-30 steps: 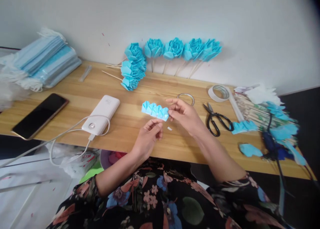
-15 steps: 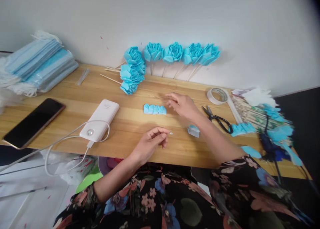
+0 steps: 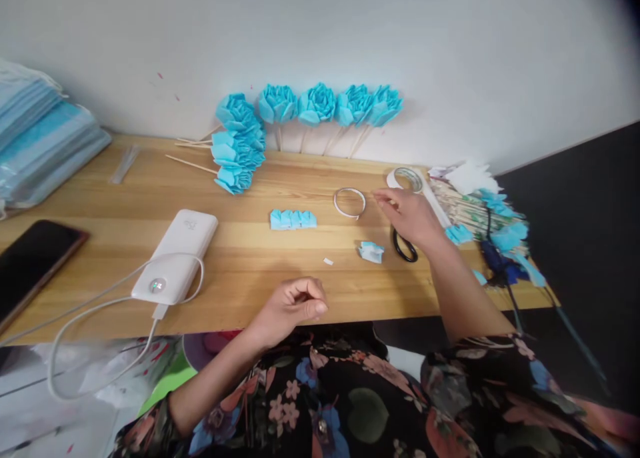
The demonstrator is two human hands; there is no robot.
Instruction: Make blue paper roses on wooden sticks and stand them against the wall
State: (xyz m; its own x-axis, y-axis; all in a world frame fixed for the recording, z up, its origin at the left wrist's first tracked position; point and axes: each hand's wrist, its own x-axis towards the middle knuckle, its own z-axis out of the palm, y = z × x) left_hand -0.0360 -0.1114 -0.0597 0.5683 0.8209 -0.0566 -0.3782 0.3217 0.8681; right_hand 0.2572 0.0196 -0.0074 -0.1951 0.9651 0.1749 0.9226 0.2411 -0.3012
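Near the table's front edge, my left hand [image 3: 293, 309] is closed in a loose curl, thumb against fingers, with nothing visible in it. My right hand [image 3: 410, 215] hovers over the scissors, thumb and fingers apart and holding nothing visible. Only a black handle loop of the scissors [image 3: 405, 247] shows below it. Left of these fingers lies a thin white ring [image 3: 350, 203], like a narrow roll of tape. A folded blue strip with a zigzag top edge [image 3: 293, 220] lies farther left. A curled blue piece [image 3: 371, 252] and a tiny white scrap [image 3: 328, 261] lie between my hands.
Blue paper-like roses [image 3: 318, 103] on sticks stand along the wall. At left are stacked face masks [image 3: 45, 131], a phone [image 3: 37, 265] and a power bank [image 3: 175, 257] with its cable. A wide tape roll [image 3: 406, 178] and a bundle of sticks [image 3: 460, 201] lie at right.
My right hand has moved right, from beside the blue strip to over the scissors. The white ring now shows. My left hand has drawn back from the white scrap. The view has shifted right.
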